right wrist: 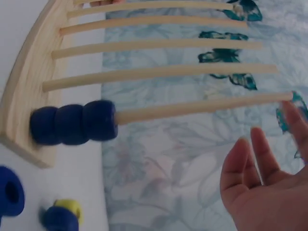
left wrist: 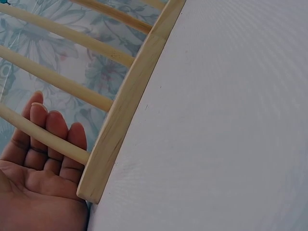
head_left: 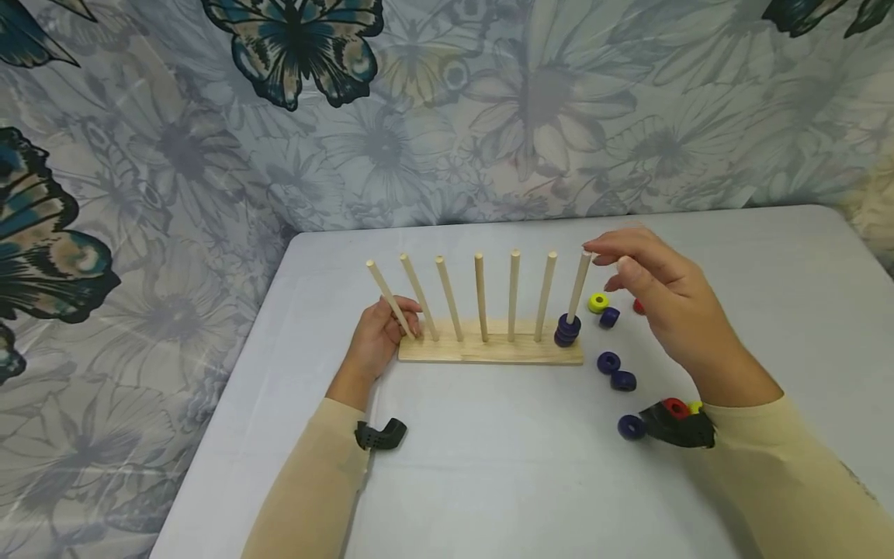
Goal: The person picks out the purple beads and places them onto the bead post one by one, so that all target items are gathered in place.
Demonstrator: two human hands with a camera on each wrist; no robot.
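Note:
A wooden peg rack (head_left: 489, 352) stands on the table, with a row of upright pegs. Three dark blue rings (right wrist: 73, 124) are stacked at the foot of its rightmost peg (head_left: 580, 287). My right hand (head_left: 667, 303) is beside the top of that peg, a fingertip at its tip and nothing held. In the right wrist view the fingers are loosely bent and apart. My left hand (head_left: 377, 338) is at the rack's left end, its fingers (left wrist: 57, 126) fairly straight behind the leftmost peg (left wrist: 45, 137). The left thumb is out of sight in the left wrist view.
Right of the rack lie loose blue rings (head_left: 608, 362) and a yellow ring (head_left: 598, 302). A red ring (head_left: 675, 408) and another yellow ring (head_left: 694, 407) are partly hidden by the right wrist camera (head_left: 680, 428). Patterned cloth (head_left: 447, 155) hangs behind the white table (head_left: 503, 466).

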